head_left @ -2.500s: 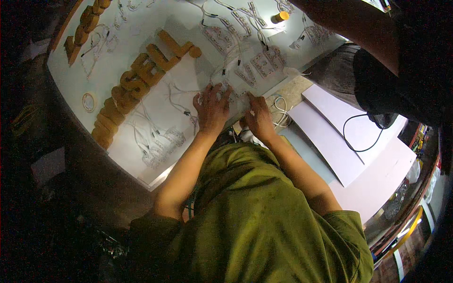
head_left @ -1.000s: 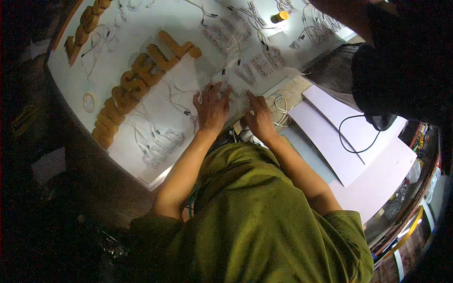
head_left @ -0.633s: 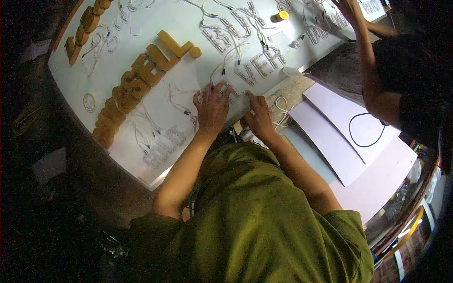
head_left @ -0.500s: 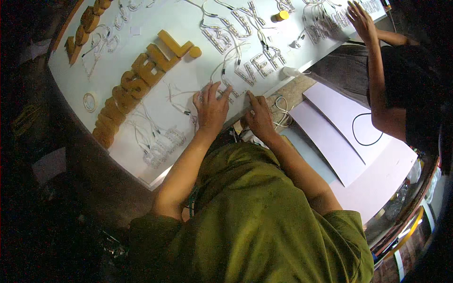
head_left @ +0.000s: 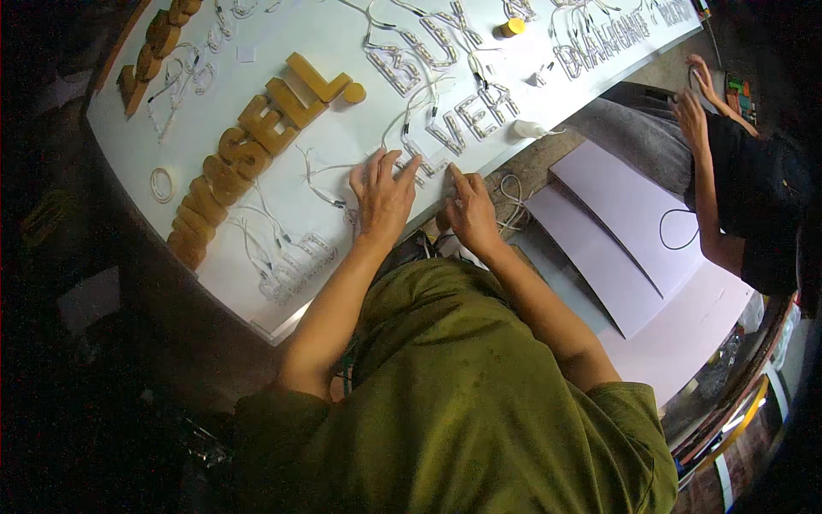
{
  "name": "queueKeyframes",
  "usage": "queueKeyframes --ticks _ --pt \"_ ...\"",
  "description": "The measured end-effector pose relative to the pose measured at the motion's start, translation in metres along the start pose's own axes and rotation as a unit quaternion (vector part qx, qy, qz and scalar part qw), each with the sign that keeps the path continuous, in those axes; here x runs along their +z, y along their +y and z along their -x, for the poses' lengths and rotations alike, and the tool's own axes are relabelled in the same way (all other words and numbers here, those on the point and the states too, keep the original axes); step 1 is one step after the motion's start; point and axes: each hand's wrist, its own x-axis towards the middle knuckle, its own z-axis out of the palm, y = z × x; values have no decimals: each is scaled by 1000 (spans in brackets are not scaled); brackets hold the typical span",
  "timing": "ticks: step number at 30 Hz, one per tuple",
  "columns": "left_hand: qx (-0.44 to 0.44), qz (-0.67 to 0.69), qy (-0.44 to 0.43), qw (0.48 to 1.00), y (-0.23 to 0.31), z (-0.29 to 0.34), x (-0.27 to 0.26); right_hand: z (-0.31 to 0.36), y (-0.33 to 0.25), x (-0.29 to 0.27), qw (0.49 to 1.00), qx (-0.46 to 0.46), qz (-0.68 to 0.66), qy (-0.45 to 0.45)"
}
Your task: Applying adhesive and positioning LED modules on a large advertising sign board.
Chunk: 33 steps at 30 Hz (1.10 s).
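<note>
My left hand (head_left: 384,199) rests on the white tabletop near its front edge, fingers spread and bent, fingertips touching a small letter shape of white LED strip (head_left: 435,171). Across from it, my right hand (head_left: 473,214) reaches in from the edge with its index finger stretched to the strip's right end and the other fingers curled. Neither hand visibly wraps round anything; the undersides of the fingers are hidden. Just beyond lie more letter shapes of LED strip (head_left: 473,117) with thin white wires. To the left of my left hand lie loose wires (head_left: 321,184) with dark connectors.
Yellow-brown block letters (head_left: 257,128) run diagonally along the left, beside a tape roll (head_left: 163,184). A white bottle (head_left: 529,129) lies at the table edge; a yellow cap (head_left: 512,28) stands farther back. White sheets (head_left: 599,231) lie lower right, near another person (head_left: 745,180).
The other person at the right has drawn back from the table, lifting their hand off the LED letters. My own hands have barely moved.
</note>
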Motion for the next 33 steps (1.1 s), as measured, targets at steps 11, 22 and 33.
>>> queueKeyframes --ticks 11,22,33 --pt "-6 4 -9 1000 1 0 -2 0 -3 -1 1000 2 -5 8" --pt "0 -15 -8 1000 -1 0 2 0 -1 0 1000 13 -16 4" --pt "21 -31 -28 999 0 -2 -3 0 1 0 1000 17 -13 1"
